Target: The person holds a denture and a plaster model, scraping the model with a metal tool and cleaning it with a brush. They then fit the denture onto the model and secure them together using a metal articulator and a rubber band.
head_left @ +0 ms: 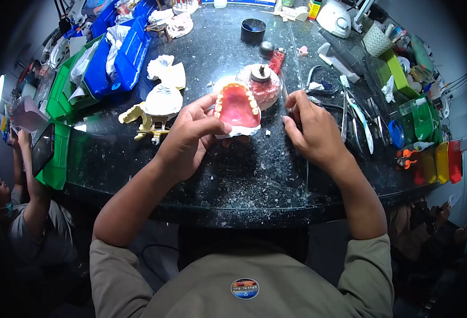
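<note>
My left hand [193, 130] grips an upper denture [237, 112] with a pink base and a row of ivory teeth. White plaster shows along its lower edge, and the palate side faces me. My right hand [315, 130] is to its right, fingers curled around a thin metal hand tool [284, 94] that points away from me. Just behind the denture stands a round, pink-crusted burner [265, 95] with a metal collar on top. Left of my left hand, a white plaster model [162, 100] rests beside a brass-coloured articulator [154, 127].
Blue bins [132, 58] and a green bin [58, 153] line the left. A black cup [253, 32] and a red lighter [277, 60] lie behind the burner. Toothbrushes [361, 124] and several metal tools are on the right. White crumbs [249, 199] litter the dark bench. Other people sit on both sides.
</note>
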{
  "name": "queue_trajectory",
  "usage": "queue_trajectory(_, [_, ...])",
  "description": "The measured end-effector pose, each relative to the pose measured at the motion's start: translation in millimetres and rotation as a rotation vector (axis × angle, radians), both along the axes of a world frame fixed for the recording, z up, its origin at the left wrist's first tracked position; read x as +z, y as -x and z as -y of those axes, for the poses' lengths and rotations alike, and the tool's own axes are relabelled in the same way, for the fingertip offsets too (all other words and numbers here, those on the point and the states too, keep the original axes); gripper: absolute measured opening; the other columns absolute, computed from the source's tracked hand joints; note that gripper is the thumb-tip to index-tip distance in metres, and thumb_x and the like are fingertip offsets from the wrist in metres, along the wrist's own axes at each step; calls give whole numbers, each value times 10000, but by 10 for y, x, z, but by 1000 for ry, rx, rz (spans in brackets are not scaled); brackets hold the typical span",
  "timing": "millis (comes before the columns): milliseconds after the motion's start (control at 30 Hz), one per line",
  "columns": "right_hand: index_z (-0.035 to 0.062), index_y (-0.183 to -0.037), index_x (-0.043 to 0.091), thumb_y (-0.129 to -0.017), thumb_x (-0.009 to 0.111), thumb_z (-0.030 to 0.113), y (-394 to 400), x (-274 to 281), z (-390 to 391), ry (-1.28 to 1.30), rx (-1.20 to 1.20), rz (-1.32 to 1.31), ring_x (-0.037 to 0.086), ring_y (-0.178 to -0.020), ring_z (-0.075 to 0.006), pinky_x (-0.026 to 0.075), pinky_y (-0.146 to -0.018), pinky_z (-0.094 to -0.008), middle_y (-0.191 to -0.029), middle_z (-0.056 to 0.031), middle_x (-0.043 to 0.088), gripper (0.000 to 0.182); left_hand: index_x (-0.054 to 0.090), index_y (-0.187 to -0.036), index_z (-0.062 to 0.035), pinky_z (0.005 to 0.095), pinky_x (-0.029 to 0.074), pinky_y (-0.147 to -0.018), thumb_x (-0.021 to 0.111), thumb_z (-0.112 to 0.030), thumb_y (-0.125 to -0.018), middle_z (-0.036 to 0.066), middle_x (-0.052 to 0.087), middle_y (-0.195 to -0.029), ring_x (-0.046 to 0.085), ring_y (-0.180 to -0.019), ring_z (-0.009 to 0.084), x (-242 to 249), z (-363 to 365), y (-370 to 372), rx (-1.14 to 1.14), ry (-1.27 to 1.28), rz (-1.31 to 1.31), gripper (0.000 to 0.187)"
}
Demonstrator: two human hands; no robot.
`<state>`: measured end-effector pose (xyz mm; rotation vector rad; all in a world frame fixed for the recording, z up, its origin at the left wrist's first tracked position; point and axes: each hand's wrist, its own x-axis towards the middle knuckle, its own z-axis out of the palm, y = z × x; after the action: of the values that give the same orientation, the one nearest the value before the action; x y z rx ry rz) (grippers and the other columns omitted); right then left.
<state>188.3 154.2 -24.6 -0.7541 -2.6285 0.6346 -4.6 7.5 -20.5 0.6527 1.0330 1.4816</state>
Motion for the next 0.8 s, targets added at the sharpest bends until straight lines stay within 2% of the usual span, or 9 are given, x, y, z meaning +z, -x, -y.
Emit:
queue_trajectory(100, [57, -991, 450, -839, 543, 95, -27, 20, -55, 20, -62, 20, 618, -764, -412, 464, -666, -513, -815, -208, 615, 183, 390, -1299, 70, 269, 524, -792, 529, -79, -851, 143, 629, -1058, 654, -942, 181, 52, 4, -34, 11, -57, 124, 492])
queue_trajectory(233, [26, -1033, 584, -857, 456, 57, -114, 148, -191, 193, -11, -239, 563, -587, -173, 456, -537, -329, -739, -109, 603, 220, 444, -1238, 60, 284, 527, -832, 452, -115, -921, 172, 614, -1096, 654, -958, 191, -13, 50, 29, -4, -45, 192, 362])
queue_trajectory(300, [25, -1051, 639, -871, 400, 48, -162, 175, -285, 532, 50, -518, 476, -601, -74, 414, -545, -226, -761, -40, 578, 300, 469, -1206, 59, 283, 526, -819, 409, -157, -957, 172, 632, -1062, 658, -938, 193, -55, 58, 47, 47, 9, 230, 335])
queue_trajectory(367, [-6, -1156, 572, -854, 436, 60, -157, 282, -234, 783, 141, -770, 474, -722, -64, 412, -639, -207, -855, -19, 530, 338, 420, -1278, 70, 306, 513, -835, 346, -264, -961, 193, 646, -1067, 664, -918, 237, -33, 51, 68, -19, 31, 156, 467])
queue_trajectory(500, [49, -1059, 472, -749, 745, 51, -44, 94, -330, 374, 20, -562, 453, -760, -64, 402, -711, -204, -845, -14, 468, 413, 407, -1314, 70, 310, 502, -819, 311, -360, -973, 199, 662, -1053, 670, -875, 257, -72, 28, 72, 24, 21, 90, 557])
queue_trajectory(533, [85, -998, 433, -716, 840, 204, 19, 78, -345, 305, 46, -497, 468, -794, -92, 424, -750, -237, -872, -24, 478, 509, 407, -1314, 71, 308, 500, -820, 308, -365, -975, 200, 662, -1053, 670, -871, 256, -69, 28, 74, 15, 12, 110, 561])
queue_trajectory(567, [81, -1013, 424, -680, 865, 272, 86, 77, -338, 185, 78, -445, 527, -929, -158, 452, -869, -310, -969, -62, 518, 584, 407, -1315, 72, 306, 499, -820, 306, -370, -977, 201, 662, -1053, 670, -868, 255, -63, 25, 76, 4, 2, 130, 565])
queue_trajectory(667, [82, -1019, 408, -600, 906, 309, 282, -35, -420, 229, 193, -441, 501, -1182, -253, 384, -1045, -393, -1150, -148, 532, 689, 397, -1321, 73, 306, 500, -822, 303, -375, -980, 201, 661, -1056, 671, -870, 254, -75, 15, 88, -21, -27, 156, 571])
queue_trajectory(800, [67, -1027, 420, -617, 900, 311, 412, -85, -412, 341, 227, -391, 519, -1139, -250, 420, -996, -383, -1144, -151, 532, 677, 491, -1174, 44, 266, 517, -680, 270, -268, -1003, 150, 666, -1007, 673, -821, 188, -16, 2, 48, 70, -22, 188, 419])
